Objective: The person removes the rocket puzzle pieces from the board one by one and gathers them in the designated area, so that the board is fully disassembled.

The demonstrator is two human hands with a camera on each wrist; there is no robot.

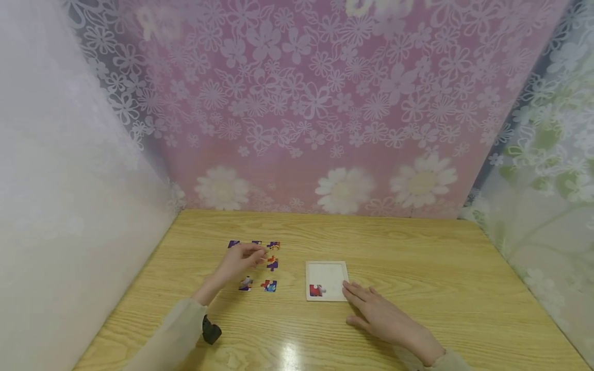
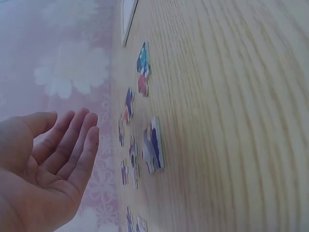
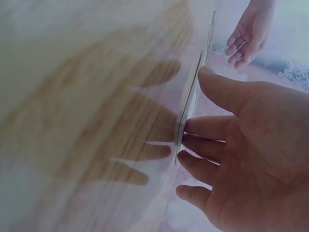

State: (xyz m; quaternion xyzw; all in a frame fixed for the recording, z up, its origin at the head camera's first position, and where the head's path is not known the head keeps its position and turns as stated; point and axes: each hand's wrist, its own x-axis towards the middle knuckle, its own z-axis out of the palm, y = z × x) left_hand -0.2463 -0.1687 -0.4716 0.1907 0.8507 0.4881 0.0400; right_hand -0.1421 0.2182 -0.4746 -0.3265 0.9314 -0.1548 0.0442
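My left hand [image 1: 242, 258] hovers above loose jigsaw pieces on the table's left side. Its fingers [image 2: 72, 145] are loosely bent with nothing between them, and some pieces lie hidden beneath it in the head view. Around it lie a red-and-purple piece [image 1: 273, 263], a blue-and-red piece [image 1: 269, 286] and a grey-and-purple piece [image 1: 246, 284]. A white square puzzle tray [image 1: 307, 281] lies right of them, with one red piece [image 1: 315, 290] in its lower-left corner. With fairly straight fingers, my right hand [image 1: 382, 315] touches the tray's right edge [image 3: 192, 94].
More pieces [image 1: 274, 246] lie in a row farther back, one at the far left [image 1: 233, 243]. The wooden table [image 1: 417, 257] meets a pink flowered backdrop [image 1: 297, 129] behind and pale side panels. A black band [image 1: 211, 331] sits on the left wrist.
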